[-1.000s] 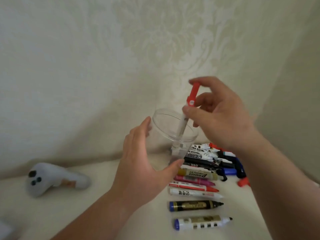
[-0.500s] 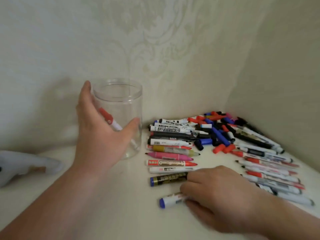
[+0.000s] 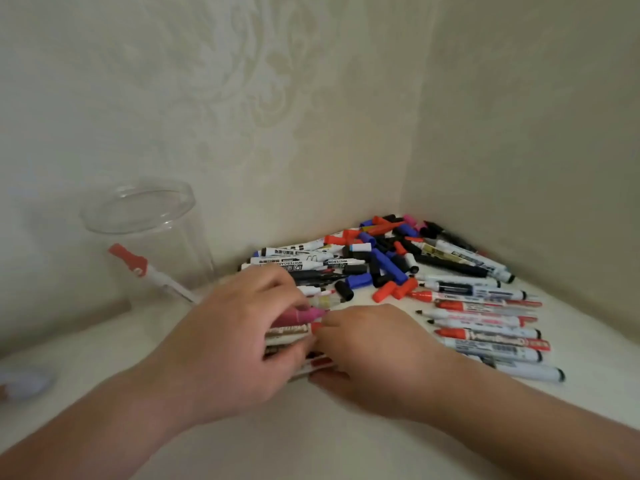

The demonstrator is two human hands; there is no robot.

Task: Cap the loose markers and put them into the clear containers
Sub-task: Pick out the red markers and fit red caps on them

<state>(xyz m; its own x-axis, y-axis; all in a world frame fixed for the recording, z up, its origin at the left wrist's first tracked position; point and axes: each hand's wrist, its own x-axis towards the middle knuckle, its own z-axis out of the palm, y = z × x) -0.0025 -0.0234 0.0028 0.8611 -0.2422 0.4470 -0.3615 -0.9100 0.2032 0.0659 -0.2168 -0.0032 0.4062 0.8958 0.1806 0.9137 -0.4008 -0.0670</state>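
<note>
A clear round container [image 3: 152, 237] stands at the left by the wall, and a white marker with a red cap [image 3: 145, 271] leans inside it. Both hands lie over a row of uncapped markers in the middle of the surface. My left hand [image 3: 232, 337] curls its fingers round several of them, among them a pink marker [image 3: 301, 315] and a red-tipped one. My right hand [image 3: 367, 344] meets them from the right, fingers bent against the marker tips; its grip is hidden. Behind the hands sits a heap of loose caps [image 3: 381, 265].
More uncapped markers [image 3: 485, 327] lie in a row at the right, toward the corner of the two walls. Black and white markers [image 3: 298, 259] are stacked behind the hands. A grey-white object [image 3: 24, 382] shows at the left edge.
My left hand has let go of the container and come down onto the row of markers. My right hand has moved up from the front marker to meet it. The view has shifted right.
</note>
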